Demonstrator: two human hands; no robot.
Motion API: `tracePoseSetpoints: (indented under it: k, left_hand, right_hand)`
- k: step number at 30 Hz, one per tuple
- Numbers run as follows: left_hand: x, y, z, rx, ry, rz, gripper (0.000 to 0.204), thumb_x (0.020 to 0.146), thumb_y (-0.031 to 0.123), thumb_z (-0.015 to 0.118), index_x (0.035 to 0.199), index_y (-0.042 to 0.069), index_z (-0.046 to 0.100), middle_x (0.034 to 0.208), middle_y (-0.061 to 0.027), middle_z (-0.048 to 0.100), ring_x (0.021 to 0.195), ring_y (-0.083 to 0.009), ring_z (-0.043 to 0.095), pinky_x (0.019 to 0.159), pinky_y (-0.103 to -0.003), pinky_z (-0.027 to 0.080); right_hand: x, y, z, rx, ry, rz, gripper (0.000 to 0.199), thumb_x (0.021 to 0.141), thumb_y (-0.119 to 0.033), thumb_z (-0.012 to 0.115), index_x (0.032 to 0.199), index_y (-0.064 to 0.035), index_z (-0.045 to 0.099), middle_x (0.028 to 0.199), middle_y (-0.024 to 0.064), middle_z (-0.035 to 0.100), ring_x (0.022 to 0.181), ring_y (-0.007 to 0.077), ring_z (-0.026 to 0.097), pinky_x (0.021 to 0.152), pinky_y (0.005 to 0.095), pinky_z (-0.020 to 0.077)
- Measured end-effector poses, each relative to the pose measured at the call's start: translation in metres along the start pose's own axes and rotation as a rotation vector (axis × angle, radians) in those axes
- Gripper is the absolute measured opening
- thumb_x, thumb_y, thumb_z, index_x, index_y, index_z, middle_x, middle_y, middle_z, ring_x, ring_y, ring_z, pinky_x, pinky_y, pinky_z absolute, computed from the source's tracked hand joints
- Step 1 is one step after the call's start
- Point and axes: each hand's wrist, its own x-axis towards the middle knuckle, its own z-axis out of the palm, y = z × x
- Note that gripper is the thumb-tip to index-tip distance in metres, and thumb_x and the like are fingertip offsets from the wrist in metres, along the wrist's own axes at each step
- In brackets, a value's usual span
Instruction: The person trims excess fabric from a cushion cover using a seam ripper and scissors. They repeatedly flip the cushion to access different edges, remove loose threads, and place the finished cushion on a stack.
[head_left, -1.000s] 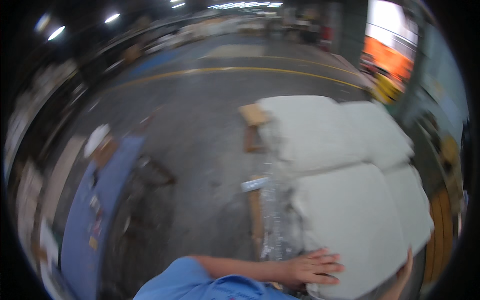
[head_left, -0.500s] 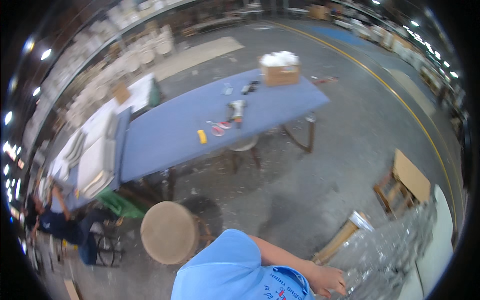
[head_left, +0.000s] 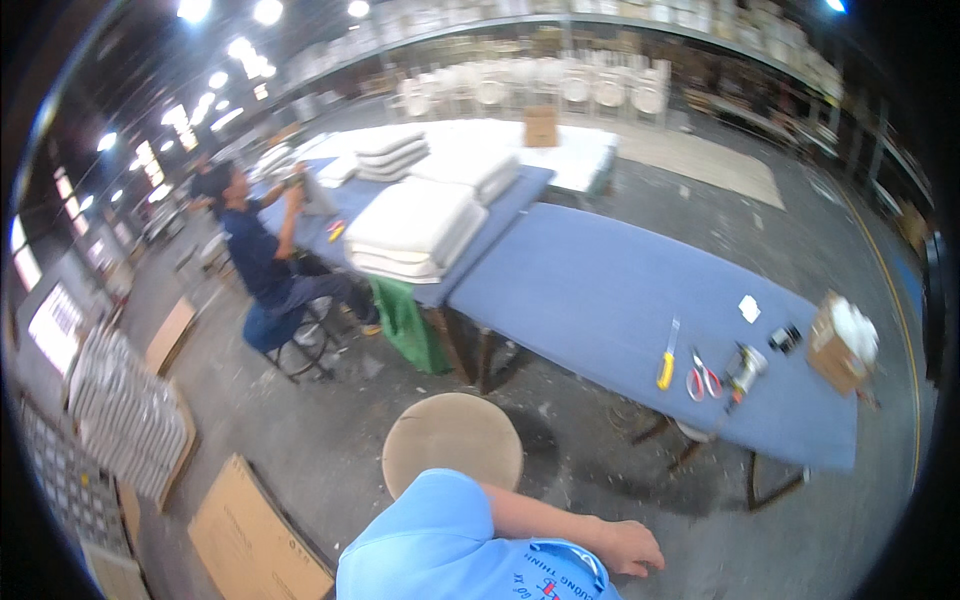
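My left hand hangs in front of my blue shirt, its fingers loosely bent and nothing visible in them. It touches no object that I can see. My right hand is out of view. Nearest to my left arm is a round beige-topped stool. Beyond stands a long table with a blue cover. On it lie a yellow-handled tool with a slim blade, a red-handled cutting tool, a pistol-shaped power tool, a small black object and a white slip.
A cardboard box with white contents stands at the table's right end. White cushions are stacked on the adjoining table, where a seated person works. Cardboard sheets and stacked pale pieces are at left. Chairs and shelves line the back.
My view has swung left, bringing the seated person and cushion stacks nearer the middle. The plastic-wrapped pile by my hand has left the view. My left hand stays before my shirt.
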Motion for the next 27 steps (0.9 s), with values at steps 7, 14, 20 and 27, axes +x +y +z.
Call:
tracePoseSetpoints:
  k: [7,14,20,27]
  left_hand:
    - [-0.121,-0.105,-0.046,-0.215,0.529,-0.677,0.040,0.101,0.029,0.063,0.135,0.009,0.068,0.122,-0.0165,0.074,0.110,-0.0375,0.070,0.096,-0.047,0.054]
    - [-0.137,-0.158,-0.113,-0.267,0.866,-1.004,0.042,0.105,0.029,0.059,0.141,0.009,0.065,0.127,-0.0167,0.074,0.115,-0.0325,0.071,0.100,-0.043,0.055]
    - [-0.126,-0.201,-0.187,-0.145,1.100,-0.887,0.042,0.103,0.026,0.061,0.138,0.005,0.064,0.132,-0.0200,0.069,0.122,-0.0370,0.066,0.104,-0.045,0.052]
    - [-0.181,-0.278,-0.286,-0.030,1.124,-0.963,0.040,0.102,0.026,0.063,0.137,0.006,0.065,0.139,-0.0185,0.064,0.127,-0.0374,0.063,0.107,-0.045,0.051]
  right_hand:
    - [0.133,-0.076,0.088,-0.175,-0.232,-0.042,0.062,0.105,-0.037,0.064,0.152,0.0011,0.050,0.150,0.0238,0.054,0.134,0.0297,0.056,0.109,0.0427,0.0491]
    - [0.299,-0.218,0.223,-0.257,-0.672,-0.379,0.057,0.104,-0.039,0.064,0.146,-0.0019,0.057,0.153,0.0236,0.052,0.143,0.0335,0.049,0.117,0.0494,0.0406]
    - [0.349,-0.378,0.382,-0.389,-0.733,-0.854,0.032,0.094,-0.012,0.071,0.123,0.0012,0.068,0.132,0.0200,0.067,0.120,0.0330,0.065,0.101,0.0497,0.0505]
    - [0.337,-0.378,0.520,-0.552,-0.427,-1.234,0.043,0.089,-0.014,0.074,0.129,0.0007,0.064,0.137,0.0272,0.059,0.130,0.0430,0.056,0.108,0.0486,0.0457]
